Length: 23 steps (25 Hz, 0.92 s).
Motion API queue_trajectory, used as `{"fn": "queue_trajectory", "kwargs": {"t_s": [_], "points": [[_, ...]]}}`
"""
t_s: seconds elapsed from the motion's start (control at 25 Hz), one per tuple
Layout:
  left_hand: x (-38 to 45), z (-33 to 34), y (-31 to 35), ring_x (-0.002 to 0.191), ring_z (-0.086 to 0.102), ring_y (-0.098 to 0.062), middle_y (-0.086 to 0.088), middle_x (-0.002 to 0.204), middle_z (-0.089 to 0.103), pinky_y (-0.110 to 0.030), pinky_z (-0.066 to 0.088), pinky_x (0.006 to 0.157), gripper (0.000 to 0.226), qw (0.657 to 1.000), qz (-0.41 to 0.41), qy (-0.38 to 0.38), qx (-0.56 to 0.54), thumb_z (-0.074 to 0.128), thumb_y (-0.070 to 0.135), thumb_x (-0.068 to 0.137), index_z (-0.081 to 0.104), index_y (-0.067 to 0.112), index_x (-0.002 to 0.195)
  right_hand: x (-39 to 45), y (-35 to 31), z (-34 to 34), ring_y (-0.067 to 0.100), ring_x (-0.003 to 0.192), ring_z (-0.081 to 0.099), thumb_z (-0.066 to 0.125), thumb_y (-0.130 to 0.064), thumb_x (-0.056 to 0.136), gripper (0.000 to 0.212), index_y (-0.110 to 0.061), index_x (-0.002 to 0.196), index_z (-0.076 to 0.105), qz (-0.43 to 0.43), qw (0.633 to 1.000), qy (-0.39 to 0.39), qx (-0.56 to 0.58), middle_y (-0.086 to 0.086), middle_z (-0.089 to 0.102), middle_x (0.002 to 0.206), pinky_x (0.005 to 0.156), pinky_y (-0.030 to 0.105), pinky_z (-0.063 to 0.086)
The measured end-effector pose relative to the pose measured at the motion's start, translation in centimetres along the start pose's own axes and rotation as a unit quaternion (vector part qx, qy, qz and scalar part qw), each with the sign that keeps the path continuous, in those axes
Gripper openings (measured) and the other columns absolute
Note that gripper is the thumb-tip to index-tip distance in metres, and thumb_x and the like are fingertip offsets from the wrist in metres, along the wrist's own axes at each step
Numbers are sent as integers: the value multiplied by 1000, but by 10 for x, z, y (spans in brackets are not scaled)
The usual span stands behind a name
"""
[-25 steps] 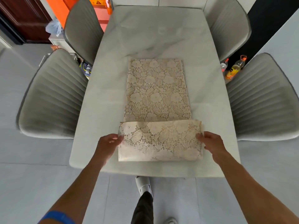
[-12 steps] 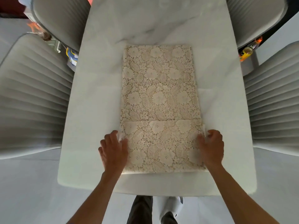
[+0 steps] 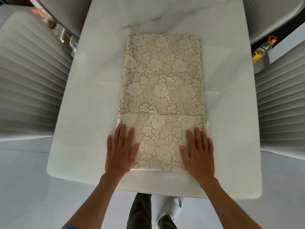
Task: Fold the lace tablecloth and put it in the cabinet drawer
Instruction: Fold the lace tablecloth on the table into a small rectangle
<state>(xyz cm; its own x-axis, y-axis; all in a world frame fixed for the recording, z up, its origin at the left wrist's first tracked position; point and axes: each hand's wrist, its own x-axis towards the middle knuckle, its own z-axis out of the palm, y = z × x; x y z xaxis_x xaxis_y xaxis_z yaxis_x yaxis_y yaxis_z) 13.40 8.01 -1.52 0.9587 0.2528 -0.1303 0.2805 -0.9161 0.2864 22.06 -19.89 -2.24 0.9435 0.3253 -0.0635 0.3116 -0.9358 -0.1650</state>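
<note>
Cream lace tablecloth with flowers and leaves, folded into a long strip, lying flat in the middle of the white marble tabletop. Near end folded over onto the strip, making a thicker band with a straight edge across it. Left hand flat on the left side of that band, fingers spread, partly on the lace and partly on the tabletop. Right hand flat on the right side of the band, fingers spread too. No grip on the lace: both palms down and wide, just pressing. Grey ribbed padded chairs close on both sides of the tabletop. Small bottle with an orange cap on the floor, far right.
</note>
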Motion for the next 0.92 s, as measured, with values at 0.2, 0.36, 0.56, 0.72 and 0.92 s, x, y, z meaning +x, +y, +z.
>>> {"fn": "queue_trajectory", "kwargs": {"t_s": [0.2, 0.36, 0.56, 0.72, 0.92], "points": [[-24, -29, 9, 120, 46, -38, -15, 136, 49, -53, 46, 95, 50, 968, -201, 50, -143, 58, 24, 90, 45, 18, 138, -26, -5, -34, 43, 115, 51, 66, -42, 84, 67, -10, 137, 40, 245, 963, -5, 116, 22, 50, 135, 90, 51, 44], [-46, -44, 9, 85, 60, -32, -13, 102, 69, -36, 45, 74, 35, 917, -313, 3, -246, 57, 30, 91, 45, 24, 124, -25, -2, -61, 38, 101, 58, 58, -42, 84, 45, -9, 114, 49, 339, 921, -130, 143, 16, 63, 111, 83, 43, 43], [-76, -59, 3, 57, 60, -24, -7, 67, 67, -32, 46, 56, 28, 910, -280, -26, -305, 51, 19, 95, 42, 30, 119, -48, 8, -79, 35, 85, 63, 51, -25, 92, 21, -8, 103, 45, 334, 894, -195, 226, 16, 64, 99, 76, 40, 50], [-88, -80, 2, 56, 57, -14, -2, 65, 68, -21, 42, 51, 22, 841, -321, -43, -433, 59, 4, 88, 74, 21, 86, -72, 18, -97, 27, 50, 62, 56, -5, 86, 25, -19, 104, 46, 350, 816, -118, 445, 17, 67, 80, 53, 37, 56], [-72, -135, -14, 48, 46, -14, -7, 61, 58, -19, 33, 37, 15, 674, -407, -116, -605, 61, -4, 78, 76, -2, 78, -46, 29, -145, 29, 52, 68, 55, -8, 86, 20, -11, 83, 74, 368, 706, -112, 594, 19, 73, 76, 41, 27, 51]]}}
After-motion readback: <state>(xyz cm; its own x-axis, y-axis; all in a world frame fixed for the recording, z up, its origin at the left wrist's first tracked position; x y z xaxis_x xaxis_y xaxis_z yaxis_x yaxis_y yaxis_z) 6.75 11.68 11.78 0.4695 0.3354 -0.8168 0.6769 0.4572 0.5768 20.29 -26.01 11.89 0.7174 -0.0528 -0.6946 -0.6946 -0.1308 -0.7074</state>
